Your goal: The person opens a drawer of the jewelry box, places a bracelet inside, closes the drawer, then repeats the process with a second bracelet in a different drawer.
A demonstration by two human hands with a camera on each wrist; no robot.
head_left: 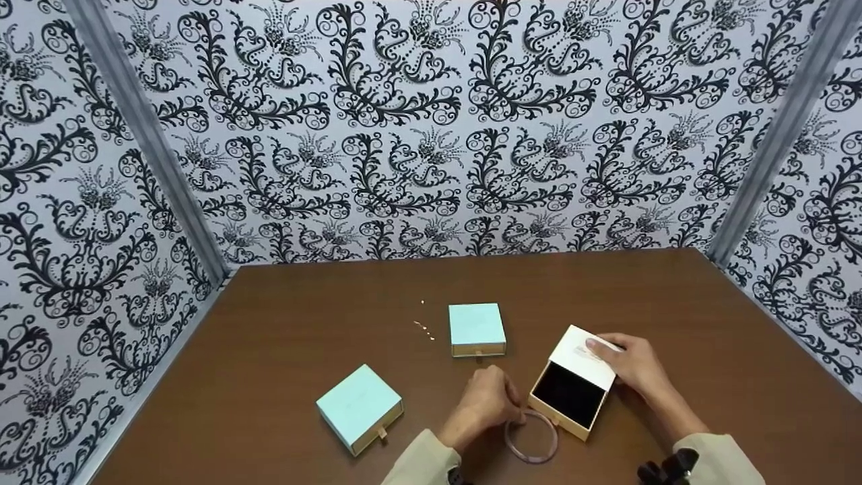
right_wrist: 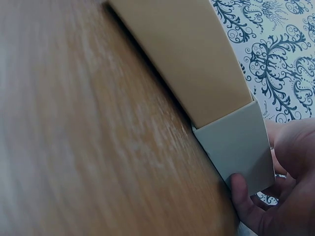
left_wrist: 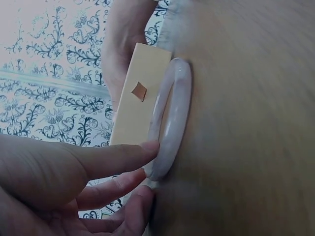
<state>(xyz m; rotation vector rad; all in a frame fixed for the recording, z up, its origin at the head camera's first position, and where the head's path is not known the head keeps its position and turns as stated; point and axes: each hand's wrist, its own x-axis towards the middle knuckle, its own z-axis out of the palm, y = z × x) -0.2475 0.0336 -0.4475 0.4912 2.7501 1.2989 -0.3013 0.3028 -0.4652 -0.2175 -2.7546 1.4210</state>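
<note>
My left hand [head_left: 486,401] pinches the edge of a pale, mauve-tinted bangle [head_left: 532,460] beside a white box. In the left wrist view the bangle [left_wrist: 178,115] leans close to the front of the box's tan drawer [left_wrist: 135,110], which has a small ribbon tab. My right hand [head_left: 636,367] grips the box's white sleeve [head_left: 584,353], thumb on top. Pulled partly out, the drawer shows a black lining [head_left: 571,394] with nothing visible on it. From the right wrist, the sleeve [right_wrist: 241,142] and drawer side [right_wrist: 192,54] show along the table.
Two closed mint-green boxes with tabs lie on the brown table [head_left: 303,303]: one box [head_left: 477,325] behind my left hand, another box [head_left: 360,407] to its left. Small pale items [head_left: 424,329], too small to identify, lie near the first. Patterned walls [head_left: 404,135] surround the table.
</note>
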